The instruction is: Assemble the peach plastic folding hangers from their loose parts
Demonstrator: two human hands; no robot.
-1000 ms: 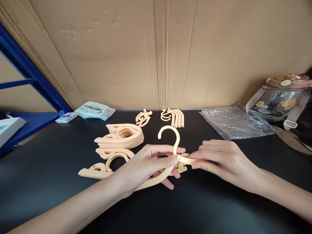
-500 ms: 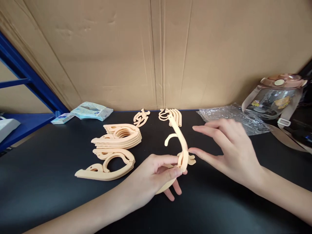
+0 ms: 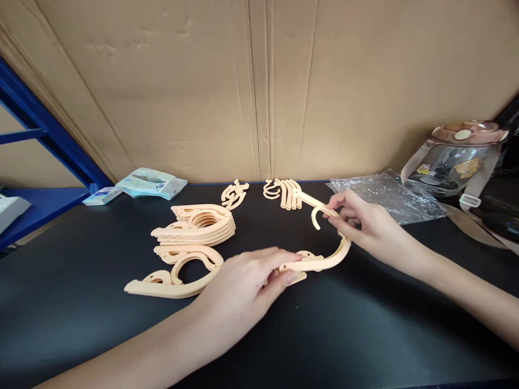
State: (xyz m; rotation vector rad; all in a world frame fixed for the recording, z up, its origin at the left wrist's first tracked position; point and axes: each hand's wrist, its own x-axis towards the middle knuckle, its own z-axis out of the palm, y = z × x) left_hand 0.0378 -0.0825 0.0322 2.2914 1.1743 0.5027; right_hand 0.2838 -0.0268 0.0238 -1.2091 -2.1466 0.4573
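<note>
Between my two hands is a cream folding clothes hanger [image 3: 324, 264], its arms opened out and its curved hook to the back. My left hand [image 3: 255, 278] is closed on the end of its near arm, thumb below and fingers above. The other arm, by the hook, is pinched between the thumb and fingers of my right hand [image 3: 360, 219]. Some cream pieces lie just behind the near arm, partly covered by it. Left of my left hand are two stacks of folded hangers, a farther stack [image 3: 203, 235] and a nearer stack [image 3: 170, 293].
At the back lie loose hooks [image 3: 234, 195] and a row of hanger arms [image 3: 288, 195]. Clear plastic film [image 3: 385, 192] and a strapped water bottle [image 3: 454, 165] are at the right. Tissue packs [image 3: 152, 183] lie back left, near a blue metal frame [image 3: 60, 146]. Cardboard [image 3: 182, 97] stands behind.
My right hand has closed on the hanger's arm, which has swung right and down. My left hand has shifted its grip to the near arm's end, and the hanger lies wider open.
</note>
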